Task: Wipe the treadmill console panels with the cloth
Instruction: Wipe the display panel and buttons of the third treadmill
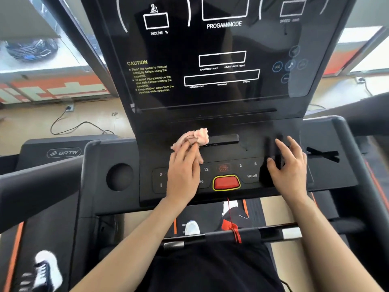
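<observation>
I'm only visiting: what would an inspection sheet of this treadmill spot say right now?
Surface: black button panel under a dark display panel.
Job's things: pink cloth, bunched, just above the button panel.
Clutter: nothing seen.
Hands: left hand presses the cloth with flat fingers; right hand rests spread on the button panel's right side, holding nothing.
Cables: red cord hangs below the red key; black cable lies on the floor at left.
Surroundings: parked car outside at left.
</observation>
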Available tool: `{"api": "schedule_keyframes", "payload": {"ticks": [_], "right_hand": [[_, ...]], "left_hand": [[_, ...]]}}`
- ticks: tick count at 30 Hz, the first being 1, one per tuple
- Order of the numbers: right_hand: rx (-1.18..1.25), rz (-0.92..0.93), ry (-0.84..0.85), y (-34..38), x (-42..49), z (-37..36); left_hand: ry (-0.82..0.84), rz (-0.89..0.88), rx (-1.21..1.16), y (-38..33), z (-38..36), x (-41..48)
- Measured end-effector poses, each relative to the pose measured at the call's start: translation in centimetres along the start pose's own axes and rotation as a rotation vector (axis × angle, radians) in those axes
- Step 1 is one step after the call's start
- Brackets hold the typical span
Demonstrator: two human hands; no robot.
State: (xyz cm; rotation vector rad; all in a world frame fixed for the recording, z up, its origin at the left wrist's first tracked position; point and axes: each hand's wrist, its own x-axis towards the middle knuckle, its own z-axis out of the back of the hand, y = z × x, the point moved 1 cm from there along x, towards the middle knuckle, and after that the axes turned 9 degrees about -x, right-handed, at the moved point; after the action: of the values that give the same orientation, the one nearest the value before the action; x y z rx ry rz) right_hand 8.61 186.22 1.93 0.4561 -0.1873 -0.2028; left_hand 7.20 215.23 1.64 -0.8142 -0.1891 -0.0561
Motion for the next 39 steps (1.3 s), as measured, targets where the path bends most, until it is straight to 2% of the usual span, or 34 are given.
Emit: {"api": "schedule_keyframes", "payload": {"ticks": [4,8,13,18,23,28,33,39], "right_hand": [[-0.027,0.006,-0.049,-2.2,-1.2,0.5],[-0.047,0.031,-0.066,-3.4,-2.1,0.9],[-0.119,-0.005,-0.077,-4.4,-2.9,0.7],[-0.124,-0.014,-0.026,-5.6,-3.4,0.2],[-0.119,-0.015,-0.03,-5.8,-3.5,0.0],[-0.041,-0.043,-0.078,-5.7,-4.0,0.1],[-0.008,-0.115,-0.196,-6.5,-5.5,0.1],[0.04,-0.125,-0.2,-6.7,-6.8,0.6]], "left_hand": [[0.1,-0.203,-0.146,0.5,0.5,2.1],[0.086,-0.351,0.095,2.1,2.1,4.0],[0.175,-0.476,0.102,2.7,1.6,5.5],[0.087,-0.684,0.287,0.5,-1.8,7.5],[0.026,-0.733,0.319,-2.5,-5.0,8.6],[0.045,-0.781,0.344,-5.1,-7.8,9.4],[0.091,-0.853,0.312,-8.3,-11.7,10.2],[0.233,-0.846,0.311,-13.0,-16.4,10.2]]}}
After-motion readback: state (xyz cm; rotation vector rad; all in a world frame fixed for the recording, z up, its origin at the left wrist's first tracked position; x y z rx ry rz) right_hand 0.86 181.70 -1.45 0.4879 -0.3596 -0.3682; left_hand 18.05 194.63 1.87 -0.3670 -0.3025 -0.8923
